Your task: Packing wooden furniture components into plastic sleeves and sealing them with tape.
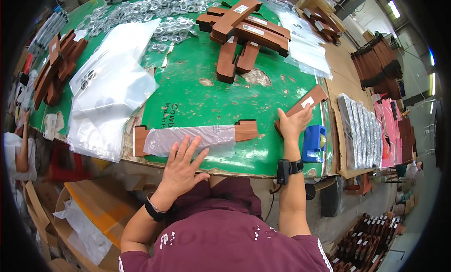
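A long brown wooden piece (pixel 246 130) lies near the table's front edge, its middle covered by a sheet of thin translucent packing film (pixel 206 132). Resting on the film is my left hand (pixel 184 165), open, its fingers spread and pressed flat. To the right, my right hand (pixel 295 124) has its thumb and fingers around a second brown wooden piece (pixel 310 99) with a white label, which lies at a slant. Part of this piece is hidden under the hand. Just beside my right wrist stands a blue tape dispenser (pixel 314 144).
More labelled wooden pieces (pixel 244 30) are stacked crosswise on the green table (pixel 202 100). Clear plastic bags (pixel 112 91) lie at left, small bagged parts (pixel 155 14) behind. Wrapped pieces (pixel 359 131) stand at right; an opened carton (pixel 98 211) sits below left. Another person's arm (pixel 22 145) shows far left.
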`<control>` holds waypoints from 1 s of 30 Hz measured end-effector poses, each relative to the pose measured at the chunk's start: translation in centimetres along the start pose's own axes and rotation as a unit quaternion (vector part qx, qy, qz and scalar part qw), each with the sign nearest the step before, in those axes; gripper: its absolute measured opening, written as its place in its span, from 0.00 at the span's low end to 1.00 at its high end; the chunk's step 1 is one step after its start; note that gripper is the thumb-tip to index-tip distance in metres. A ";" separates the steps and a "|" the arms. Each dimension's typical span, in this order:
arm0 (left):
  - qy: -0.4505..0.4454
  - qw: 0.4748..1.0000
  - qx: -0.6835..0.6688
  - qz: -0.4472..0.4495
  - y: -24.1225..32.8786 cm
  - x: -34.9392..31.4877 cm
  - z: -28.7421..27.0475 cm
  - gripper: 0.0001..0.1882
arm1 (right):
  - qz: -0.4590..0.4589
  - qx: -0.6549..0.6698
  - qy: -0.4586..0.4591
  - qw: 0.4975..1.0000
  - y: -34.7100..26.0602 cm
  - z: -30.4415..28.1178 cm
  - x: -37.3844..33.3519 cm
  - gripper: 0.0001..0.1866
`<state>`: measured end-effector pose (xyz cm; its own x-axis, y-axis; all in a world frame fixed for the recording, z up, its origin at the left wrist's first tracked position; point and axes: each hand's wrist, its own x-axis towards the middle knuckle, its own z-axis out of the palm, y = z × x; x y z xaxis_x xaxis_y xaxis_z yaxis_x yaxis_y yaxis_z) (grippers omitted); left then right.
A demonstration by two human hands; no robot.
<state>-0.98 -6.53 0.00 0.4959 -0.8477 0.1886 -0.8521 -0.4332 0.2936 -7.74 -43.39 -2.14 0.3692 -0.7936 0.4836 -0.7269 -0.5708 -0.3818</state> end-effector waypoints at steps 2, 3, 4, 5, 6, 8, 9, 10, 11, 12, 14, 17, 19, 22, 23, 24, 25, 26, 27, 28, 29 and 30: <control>0.003 1.000 0.013 0.002 -0.4 -0.4 0.3 0.38 | 0.088 -0.014 -0.072 0.993 0.0 0.0 0.2 0.62; 0.005 1.000 0.028 0.003 -0.6 -0.7 0.4 0.37 | 0.113 0.004 -0.103 0.988 -0.4 -0.3 0.4 0.61; 0.002 0.999 0.031 -0.005 -0.7 -0.9 0.5 0.37 | 0.137 0.022 -0.134 0.981 -0.5 -0.2 0.7 0.59; 0.009 0.999 0.035 0.000 -0.7 -0.8 0.5 0.37 | 0.116 0.013 -0.122 0.986 0.5 0.5 1.3 0.55; 0.015 0.999 0.040 0.000 -0.7 -0.8 0.6 0.37 | 0.085 0.043 -0.087 0.992 1.1 0.6 1.8 0.51; 0.014 0.999 0.048 -0.007 -0.6 -0.3 1.1 0.36 | 0.081 0.145 -0.021 0.986 4.1 1.3 3.2 0.46; 0.017 0.999 0.042 0.005 -0.7 -0.4 1.5 0.36 | 0.045 0.362 0.000 0.931 3.9 0.8 3.0 0.42; 0.020 0.999 0.039 0.014 -0.8 -0.6 1.6 0.36 | 0.087 0.357 -0.003 0.930 3.1 -0.3 2.4 0.40; 0.018 0.998 0.051 -0.011 -0.8 -0.7 1.8 0.36 | 0.076 0.425 -0.009 0.902 1.6 -1.7 1.4 0.41; 0.032 0.998 0.050 0.004 -0.8 -0.7 1.7 0.36 | 0.030 0.455 -0.013 0.890 -0.1 -3.6 0.3 0.42; 0.042 0.997 0.055 0.013 -0.7 -0.6 1.8 0.36 | -0.096 0.430 -0.039 0.897 -3.5 -7.5 -2.0 0.43; 0.072 0.995 0.056 0.035 -0.6 -0.6 1.7 0.35 | -0.261 0.310 -0.114 0.907 -5.6 -9.6 -3.2 0.40; 0.074 0.995 0.051 0.037 -0.9 -1.1 1.9 0.34 | -0.349 0.339 -0.214 0.847 -9.1 -9.9 -3.6 0.34; 0.083 0.995 0.020 0.055 -1.3 -1.5 1.5 0.30 | -0.461 0.315 -0.321 0.765 -12.7 -9.0 -4.3 0.31; 0.087 0.994 -0.002 0.073 -1.5 -1.7 1.3 0.26 | -0.482 0.307 -0.340 0.747 -13.4 -8.6 -4.3 0.30; 0.088 0.994 0.000 0.070 -1.8 -1.9 1.1 0.26 | -0.485 0.308 -0.340 0.745 -13.4 -8.0 -4.4 0.30; 0.120 0.988 -0.025 0.095 -2.3 -2.2 1.0 0.25 | -0.490 0.302 -0.362 0.733 -13.2 -7.2 -4.5 0.29; 0.151 0.980 -0.049 0.118 -2.7 -2.5 0.9 0.23 | -0.496 0.295 -0.385 0.720 -13.1 -6.5 -4.4 0.29; 0.151 0.981 -0.047 0.115 -3.2 -3.1 0.7 0.23 | -0.497 0.294 -0.395 0.714 -13.0 -6.1 -4.3 0.28; 0.182 0.975 -0.014 0.127 -3.7 -3.8 0.5 0.23 | -0.499 0.294 -0.397 0.712 -12.9 -6.0 -4.1 0.28; 0.210 0.968 0.020 0.139 -4.3 -4.6 0.3 0.23 | -0.499 0.290 -0.410 0.706 -13.0 -6.1 -3.9 0.28; 0.209 0.968 0.020 0.138 -5.2 -5.4 0.1 0.23 | -0.499 0.284 -0.423 0.701 -13.0 -6.2 -3.7 0.28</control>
<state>0.78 0.24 -2.61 0.2656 -0.7379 0.6205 -0.9635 -0.2263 0.1434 -3.26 -31.70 5.88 0.9159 0.3564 0.1844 0.3964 -0.7320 -0.5542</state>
